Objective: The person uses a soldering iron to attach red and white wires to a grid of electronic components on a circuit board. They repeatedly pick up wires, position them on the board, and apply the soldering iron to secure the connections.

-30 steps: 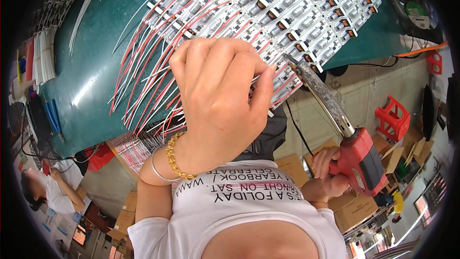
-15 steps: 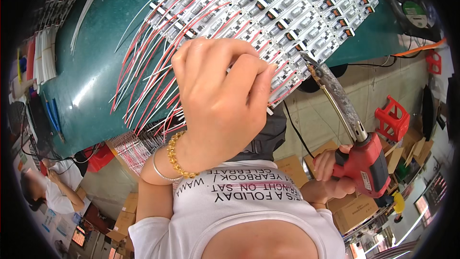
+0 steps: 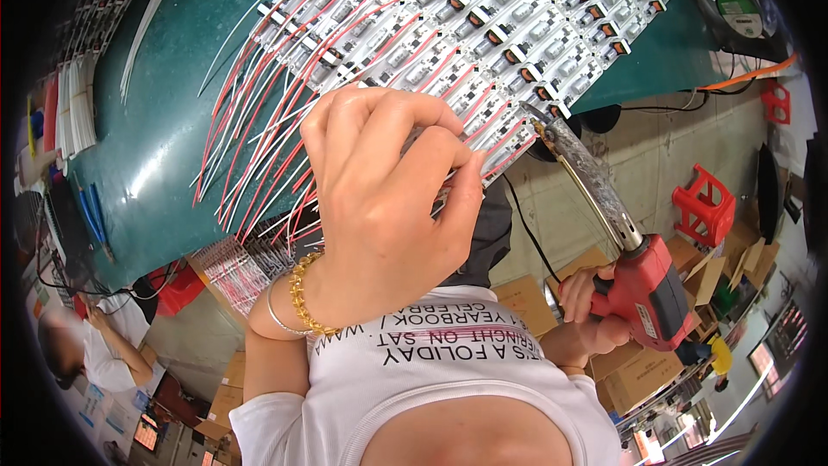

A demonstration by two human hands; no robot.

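Note:
A panel of small white circuit boards (image 3: pixel 535 13) lies on the green table, carrying rows of silver and dark parts. Red and white wires (image 3: pixel 250 138) run from its left side and fan out toward me. Over the panel's near edge is my left hand (image 3: pixel 388 198), fingers curled and thumb brought to the forefinger; whatever is between their tips is hidden. My right hand (image 3: pixel 595 315) grips a red and black soldering gun (image 3: pixel 660 293) by its handle. The gun's long metal barrel points up and left, its tip close to the panel's lower right edge, right of my left fingertips.
On the green table (image 3: pixel 155 181) lie loose white wires (image 3: pixel 142 34) and blue-handled tools (image 3: pixel 95 211). A black fan (image 3: pixel 737 13) stands at the far right. Beyond the table edge are a red stool (image 3: pixel 703 207), cardboard boxes (image 3: pixel 642 380) and, at lower left, another person (image 3: pixel 108 336).
My left hand has drawn back a little toward me, fingers still curled. The soldering gun's tip has shifted slightly left and nearer. The whole view has shifted slightly.

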